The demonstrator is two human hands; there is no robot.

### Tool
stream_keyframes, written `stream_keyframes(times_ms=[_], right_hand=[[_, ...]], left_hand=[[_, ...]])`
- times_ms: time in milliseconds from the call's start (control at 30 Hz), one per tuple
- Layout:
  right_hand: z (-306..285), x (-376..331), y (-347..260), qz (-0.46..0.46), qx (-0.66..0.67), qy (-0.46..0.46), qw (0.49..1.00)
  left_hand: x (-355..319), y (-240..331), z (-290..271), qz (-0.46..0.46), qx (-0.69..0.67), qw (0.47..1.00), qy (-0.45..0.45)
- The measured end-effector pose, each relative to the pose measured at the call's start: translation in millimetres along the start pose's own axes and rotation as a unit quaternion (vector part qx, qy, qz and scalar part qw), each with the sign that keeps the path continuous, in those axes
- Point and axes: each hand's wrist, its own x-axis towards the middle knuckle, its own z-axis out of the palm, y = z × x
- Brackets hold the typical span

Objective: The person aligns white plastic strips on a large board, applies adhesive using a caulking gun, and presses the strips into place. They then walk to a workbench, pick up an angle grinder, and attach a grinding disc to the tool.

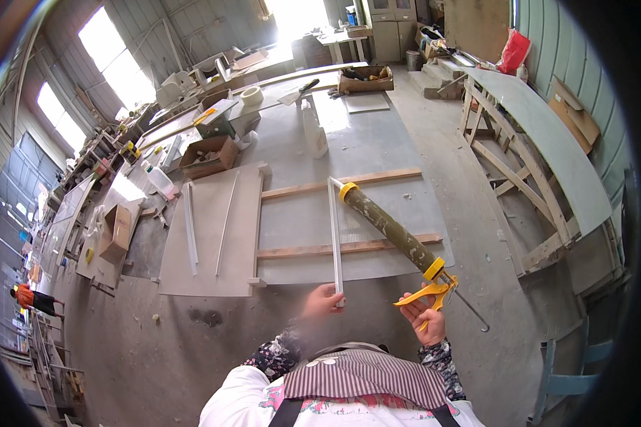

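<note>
My left hand [323, 302] grips the near end of a long, narrow white strip [336, 242], which points away from me over the grey worktable [299, 228]. In my right hand [425, 322] is a caulking gun [392, 231] with a dark, paint-spotted barrel and yellow end caps, trigger and handle. My fingers are around its handle. The gun slants up to the left, and its white nozzle [335, 183] meets the far end of the strip. Two wooden battens [356, 247] lie across the table beneath.
A beige board [206, 235] with thin strips on it lies at left. Farther back are a white bottle [312, 132], tape roll [251, 95] and a cardboard box of tools [365, 79]. A wood-framed table [548, 149] stands right. Someone in orange [27, 297] is far left.
</note>
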Motion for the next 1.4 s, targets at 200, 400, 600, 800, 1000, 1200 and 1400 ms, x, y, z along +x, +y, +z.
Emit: stream_keyframes(times_ms=[200, 400, 600, 800, 1000, 1200, 1400], right_hand=[[19.8, -1.1, 8.9, -0.015, -0.043, 0.006, 0.999], [42.5, -10.7, 0.9, -0.045, -0.067, -0.023, 0.996], [58.6, -13.4, -1.7, -0.092, -0.074, -0.031, 0.993], [69.2, -11.9, 1.6, -0.116, -0.146, -0.004, 0.982], [70.4, -13.8, -0.5, -0.127, -0.175, 0.015, 0.976], [70.1, -14.8, -1.0, -0.127, -0.213, 0.041, 0.968], [73.3, -21.9, -2.5, -0.125, -0.223, 0.059, 0.965]], left_hand=[[4.7, -2.5, -2.9, 0.007, -0.022, 1.0, -0.021], [-2.9, -4.1, 6.3, 0.007, -0.031, 0.999, -0.014], [-6.9, -7.3, 7.8, 0.008, -0.036, 0.999, -0.01], [-5.9, -8.7, 4.3, 0.012, -0.034, 0.999, -0.01], [-10.6, -6.7, 7.9, 0.009, -0.04, 0.999, -0.008], [-11.7, -5.0, 6.3, 0.01, -0.046, 0.999, -0.024], [-11.0, -6.2, 4.2, 0.003, -0.051, 0.998, -0.02]])
